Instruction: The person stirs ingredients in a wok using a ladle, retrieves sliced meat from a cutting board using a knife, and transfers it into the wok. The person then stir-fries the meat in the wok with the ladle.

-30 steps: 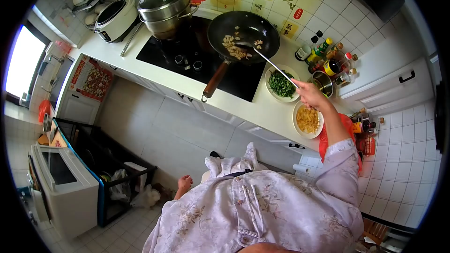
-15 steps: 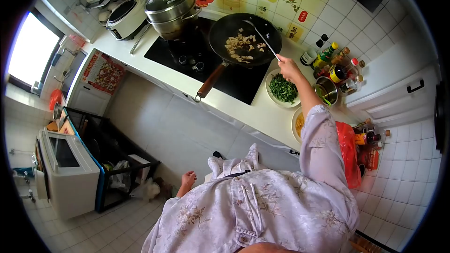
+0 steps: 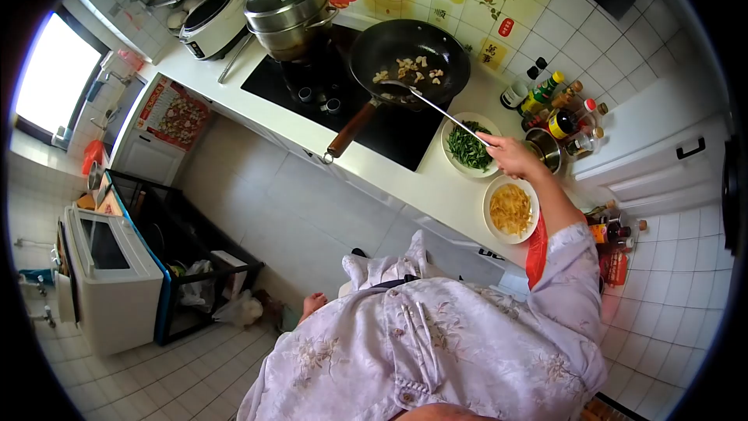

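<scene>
My right hand is wrapped round the handle of a long metal spatula. The spatula's head rests inside a black wok, near the wok's wooden handle. Small pale-brown food pieces lie in the wok; part of the food is hidden by its near wall. Under my right hand and the spatula stands a plate of chopped greens. Closer to me is a plate of yellow shreds. Down beside my body, my left hand has curled fingers and nothing visible in them.
A steamer pot with a glass lid stands left of the wok on the black cooktop. Farther left is an open rice cooker. Sauce bottles and a metal pot crowd the right. A white oven stands lower left.
My right hand has drawn back toward me, bringing the spatula's head from the wok's far side to its near side. Fewer food pieces show. The yellow shreds have come into fuller view.
</scene>
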A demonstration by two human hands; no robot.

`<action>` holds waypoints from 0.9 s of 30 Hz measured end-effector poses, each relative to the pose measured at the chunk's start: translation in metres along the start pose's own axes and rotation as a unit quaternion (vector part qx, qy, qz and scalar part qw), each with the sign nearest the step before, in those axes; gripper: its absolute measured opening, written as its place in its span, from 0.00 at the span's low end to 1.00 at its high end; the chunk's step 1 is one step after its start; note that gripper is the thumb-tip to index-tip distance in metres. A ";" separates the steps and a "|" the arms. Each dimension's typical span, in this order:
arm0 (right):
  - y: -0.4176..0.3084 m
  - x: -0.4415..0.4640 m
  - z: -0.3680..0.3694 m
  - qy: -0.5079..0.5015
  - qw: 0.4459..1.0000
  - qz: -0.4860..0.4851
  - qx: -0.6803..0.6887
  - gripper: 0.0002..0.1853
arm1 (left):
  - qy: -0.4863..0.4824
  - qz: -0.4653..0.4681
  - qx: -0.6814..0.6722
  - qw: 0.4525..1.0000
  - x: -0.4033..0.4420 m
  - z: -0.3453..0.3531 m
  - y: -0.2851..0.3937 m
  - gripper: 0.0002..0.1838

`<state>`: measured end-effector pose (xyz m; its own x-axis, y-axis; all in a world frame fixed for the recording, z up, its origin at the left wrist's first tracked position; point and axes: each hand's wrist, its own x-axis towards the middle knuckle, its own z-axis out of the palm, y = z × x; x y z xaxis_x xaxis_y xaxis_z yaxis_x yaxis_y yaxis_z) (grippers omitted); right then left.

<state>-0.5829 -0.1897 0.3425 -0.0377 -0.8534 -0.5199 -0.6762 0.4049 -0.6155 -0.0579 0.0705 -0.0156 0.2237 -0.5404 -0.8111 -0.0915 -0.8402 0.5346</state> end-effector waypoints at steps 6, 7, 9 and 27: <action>0.014 0.049 0.003 0.108 0.992 -0.014 0.060 0.21 | -0.014 0.015 -0.013 1.000 0.007 0.008 0.037 0.19; 0.014 0.054 0.001 0.108 0.992 -0.014 0.060 0.21 | -0.006 0.020 -0.009 1.000 0.006 0.008 0.042 0.19; 0.015 0.064 -0.001 0.121 0.985 -0.001 0.121 0.21 | 0.001 0.024 -0.003 1.000 0.005 0.008 0.043 0.18; 0.005 0.056 0.033 0.103 0.992 -0.069 -0.007 0.20 | 0.005 0.007 0.024 1.000 -0.010 0.010 0.031 0.17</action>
<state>-0.5635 -0.2246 0.2908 -0.0935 -0.9499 -0.2981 -0.6949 0.2767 -0.6637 -0.0721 0.0495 0.0064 0.2318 -0.5511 -0.8016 -0.1414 -0.8344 0.5328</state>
